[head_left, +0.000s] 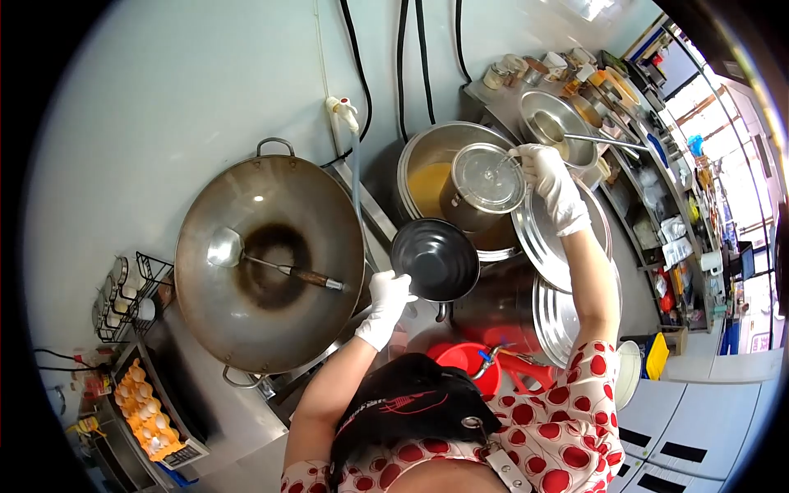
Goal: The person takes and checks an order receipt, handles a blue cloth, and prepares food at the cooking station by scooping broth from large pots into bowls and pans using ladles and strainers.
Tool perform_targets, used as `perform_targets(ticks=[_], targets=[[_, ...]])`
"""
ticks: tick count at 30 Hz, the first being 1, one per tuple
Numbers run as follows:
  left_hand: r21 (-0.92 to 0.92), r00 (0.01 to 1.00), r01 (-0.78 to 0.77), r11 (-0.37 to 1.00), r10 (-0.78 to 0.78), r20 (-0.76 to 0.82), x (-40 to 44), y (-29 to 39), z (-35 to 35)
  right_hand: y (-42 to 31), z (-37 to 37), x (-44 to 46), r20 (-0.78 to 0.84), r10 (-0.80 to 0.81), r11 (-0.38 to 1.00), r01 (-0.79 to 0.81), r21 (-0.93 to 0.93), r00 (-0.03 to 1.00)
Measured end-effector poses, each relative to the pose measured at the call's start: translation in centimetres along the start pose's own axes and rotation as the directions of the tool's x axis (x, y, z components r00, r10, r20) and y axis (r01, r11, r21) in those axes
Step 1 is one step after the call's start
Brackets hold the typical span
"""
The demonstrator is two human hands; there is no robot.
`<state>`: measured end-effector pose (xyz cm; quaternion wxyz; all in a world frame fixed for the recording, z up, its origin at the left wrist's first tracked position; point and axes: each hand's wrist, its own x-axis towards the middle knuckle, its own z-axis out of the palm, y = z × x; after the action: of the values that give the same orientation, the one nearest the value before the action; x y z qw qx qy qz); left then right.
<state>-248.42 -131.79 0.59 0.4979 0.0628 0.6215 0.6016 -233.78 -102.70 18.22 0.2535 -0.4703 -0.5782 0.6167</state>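
My left hand (388, 302), in a white glove, grips the near-left edge of a black bowl (436, 261), which looks empty inside. My right hand (552, 187), gloved too, is closed at the side of a round metal container (464, 204). Its round top looks clear and shiny; whether that is liquid or a lid I cannot tell. This container is above a large steel pot (404, 177) of yellowish liquid (427, 185). The bowl sits just in front of that pot, apart from the container. A round metal lid (575, 255) lies below my right wrist.
At left, a big wok (205, 304) holds a spatula (283, 267). A tap with a hose (355, 164) hangs between wok and pot. Back right are a metal basin with a ladle (538, 103) and crowded shelves. Eggs (144, 411) sit lower left; a red bucket (472, 361) stands near me.
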Motion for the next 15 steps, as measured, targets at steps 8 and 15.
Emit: perform_targets(ticks=[8, 15], targets=[[0.048, 0.999, -0.039, 0.998, 0.041, -0.036, 2.7, 2.2, 3.4, -10.8, -0.1, -7.0, 0.02, -0.252, 0.968, 0.252, -0.01, 0.968], [-0.038, 0.986, -0.164, 0.986, 0.163, -0.037, 4.2, 4.0, 5.7, -14.1, 1.4, -10.5, 0.097, -0.295, 0.955, 0.292, 0.044, 0.95]])
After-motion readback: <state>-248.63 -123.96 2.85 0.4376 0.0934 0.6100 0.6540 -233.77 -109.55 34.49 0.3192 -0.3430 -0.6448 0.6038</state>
